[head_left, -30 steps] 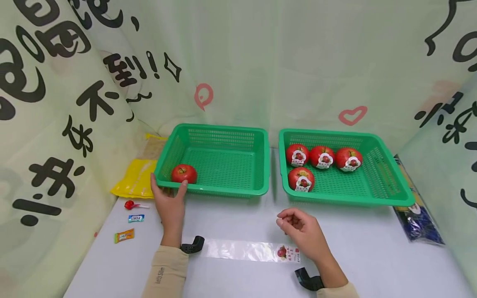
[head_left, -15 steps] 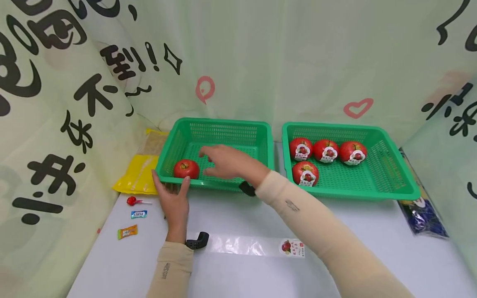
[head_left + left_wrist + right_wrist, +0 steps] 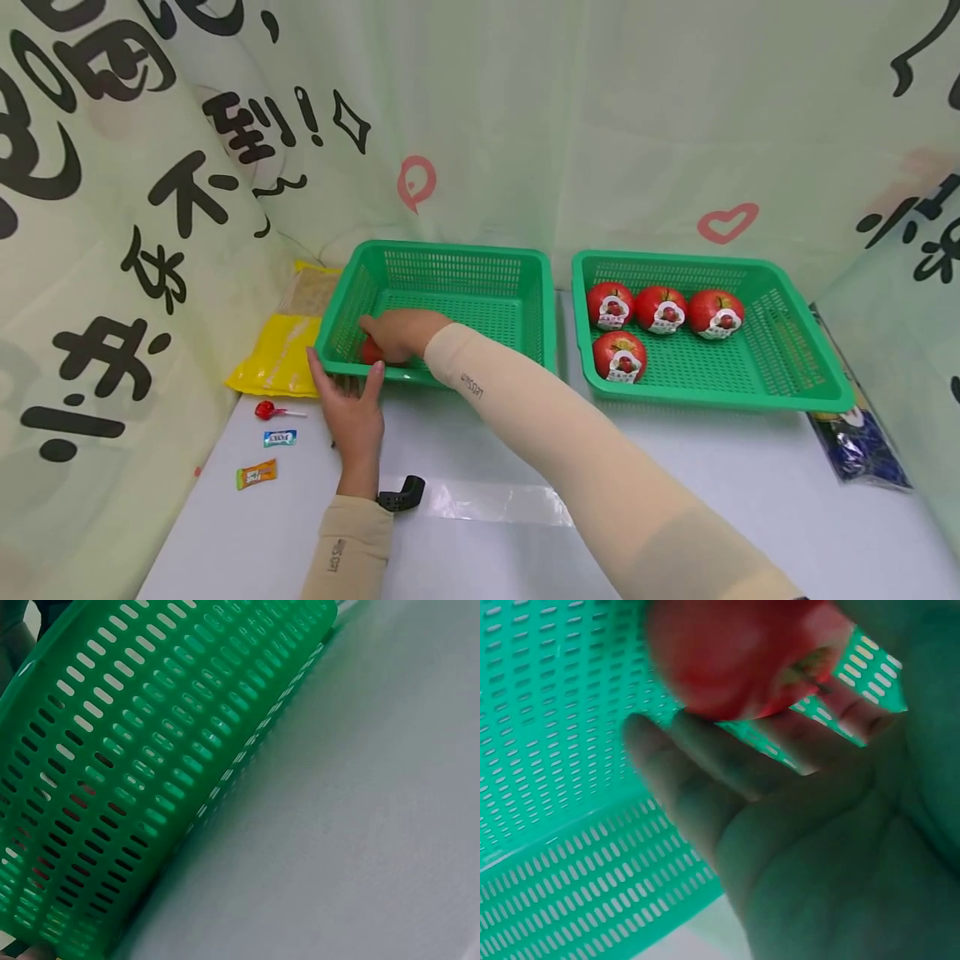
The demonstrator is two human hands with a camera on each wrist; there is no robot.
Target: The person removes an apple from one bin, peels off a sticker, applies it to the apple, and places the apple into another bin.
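My right hand [image 3: 401,333] reaches into the left green basket [image 3: 487,375] and grips a red apple [image 3: 371,350] near its front left corner. The hand covers most of this apple in the head view. In the right wrist view the fingers [image 3: 727,761] lie around the apple [image 3: 735,656], its stem showing. My left hand [image 3: 352,417] holds the same basket at its front left, thumb and forefinger up at the rim; its other fingers are partly hidden. The left wrist view shows mostly the slotted basket wall [image 3: 150,727], with a fingertip at the lower left.
Several stickered apples [image 3: 662,309] sit in the right green basket [image 3: 712,398]. A clear strip [image 3: 495,503] lies in front, partly under my right sleeve. At left are a yellow bag [image 3: 281,358], lollipop [image 3: 266,410] and two wrapped sweets [image 3: 280,437]. A dark packet [image 3: 862,450] lies far right.
My right hand has swung from above the table's middle into the left basket and taken hold of the apple. My left hand stays at the basket's front; the view has shifted slightly.
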